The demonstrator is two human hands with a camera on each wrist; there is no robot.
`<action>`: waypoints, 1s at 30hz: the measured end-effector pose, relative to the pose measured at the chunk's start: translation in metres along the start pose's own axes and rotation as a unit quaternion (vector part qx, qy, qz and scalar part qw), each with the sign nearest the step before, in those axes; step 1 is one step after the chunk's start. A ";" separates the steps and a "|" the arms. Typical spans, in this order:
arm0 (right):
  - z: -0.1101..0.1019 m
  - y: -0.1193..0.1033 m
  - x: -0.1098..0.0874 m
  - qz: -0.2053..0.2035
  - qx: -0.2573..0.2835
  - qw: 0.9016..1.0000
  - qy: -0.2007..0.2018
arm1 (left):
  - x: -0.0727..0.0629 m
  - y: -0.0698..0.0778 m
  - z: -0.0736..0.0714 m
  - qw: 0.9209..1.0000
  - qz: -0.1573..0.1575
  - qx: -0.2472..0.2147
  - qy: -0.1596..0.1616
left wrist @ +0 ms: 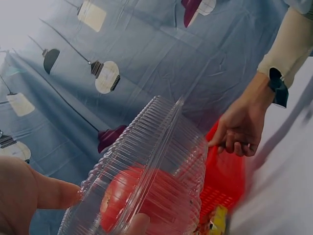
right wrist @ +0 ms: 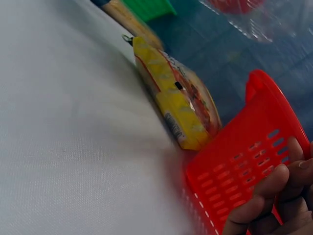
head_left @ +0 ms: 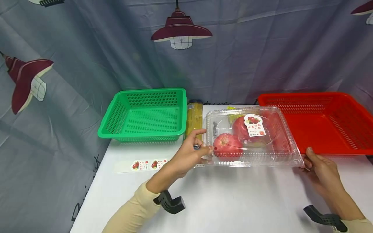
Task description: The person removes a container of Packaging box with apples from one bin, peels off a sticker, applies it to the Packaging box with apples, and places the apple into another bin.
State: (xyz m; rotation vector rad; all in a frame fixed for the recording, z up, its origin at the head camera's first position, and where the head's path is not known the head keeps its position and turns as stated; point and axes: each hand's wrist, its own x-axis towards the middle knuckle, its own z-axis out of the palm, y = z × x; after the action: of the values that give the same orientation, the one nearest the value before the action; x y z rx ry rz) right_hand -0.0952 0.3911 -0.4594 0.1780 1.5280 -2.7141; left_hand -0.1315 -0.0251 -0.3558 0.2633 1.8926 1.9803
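My left hand (head_left: 190, 152) grips the left edge of a clear plastic fruit box (head_left: 279, 145), thumb in front and fingers behind. The box is held up at a tilt, with red apples (head_left: 228, 145) showing through it. On its lid is a white sticker (head_left: 254, 125) with printed apples. Its right corner comes close to my right hand (head_left: 322, 173), whose fingers are loosely curled. In the right wrist view those fingers overlap the wall of the red basket (right wrist: 230, 181), and nothing shows between them.
At the back left stands a green basket (head_left: 142, 136), with a yellow packet (head_left: 196, 115) beside it. A strip of apple stickers (head_left: 145, 165) lies on the white table (head_left: 233, 197). Behind the box, next to the red basket, is a yellow bag (right wrist: 176, 98). A grey curtain (head_left: 233, 64) hangs behind.
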 end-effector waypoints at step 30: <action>0.000 -0.001 0.000 0.010 -0.072 0.997 0.034 | 0.137 0.028 0.125 0.994 -0.059 -0.090 -0.016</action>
State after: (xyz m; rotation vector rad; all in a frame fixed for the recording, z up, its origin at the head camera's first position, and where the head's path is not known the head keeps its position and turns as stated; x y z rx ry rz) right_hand -0.0954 0.3917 -0.4583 0.2826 1.7221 -2.5953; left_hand -0.2108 0.1442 -0.3368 0.1287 1.6554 2.0375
